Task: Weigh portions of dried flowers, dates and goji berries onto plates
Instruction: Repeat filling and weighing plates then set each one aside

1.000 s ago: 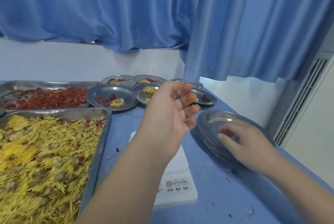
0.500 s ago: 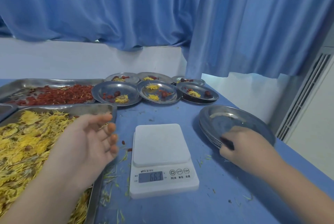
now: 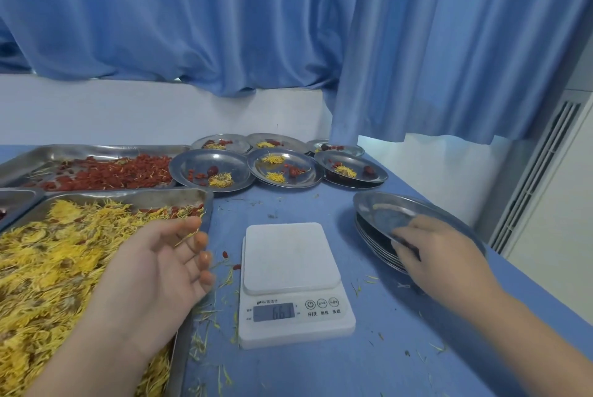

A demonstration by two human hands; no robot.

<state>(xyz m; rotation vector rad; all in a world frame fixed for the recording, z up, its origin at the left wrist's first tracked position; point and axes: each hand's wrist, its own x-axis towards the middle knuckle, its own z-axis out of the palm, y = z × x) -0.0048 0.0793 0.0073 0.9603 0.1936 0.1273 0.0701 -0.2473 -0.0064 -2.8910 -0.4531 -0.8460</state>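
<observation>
From the head camera, six round steel plates already portioned (image 3: pixel 192 165) sit in two rows at the far middle of the blue table (image 3: pixel 321 371), each with a little yellow flower and some red fruit. That part looks done.

A stack of empty round steel plates (image 3: pixel 364 231) stands at the right, so I judge more portions are left to weigh. The right hand (image 3: pixel 430 252) lies over the near rim of the top plate (image 3: pixel 385 213), its fingers curled on the edge, and that plate sits slightly tilted off the ones below.

The white digital kitchen scale (image 3: pixel 292 255) is in the near middle. Nothing is on its platform, and its display shows digits too blurred to read with certainty.

The left hand (image 3: pixel 157 268) hovers open, palm turned up and fingers loosely spread. It holds nothing, just above the right rim of the rectangular steel tray (image 3: pixel 128 196) heaped with yellow dried flowers (image 3: pixel 48 252) at near left.

Beyond it, a second steel tray (image 3: pixel 96 150) holds red goji berries (image 3: pixel 122 172). Loose petals and a few berries lie scattered beside the scale. The next plate likely goes onto the scale.
</observation>
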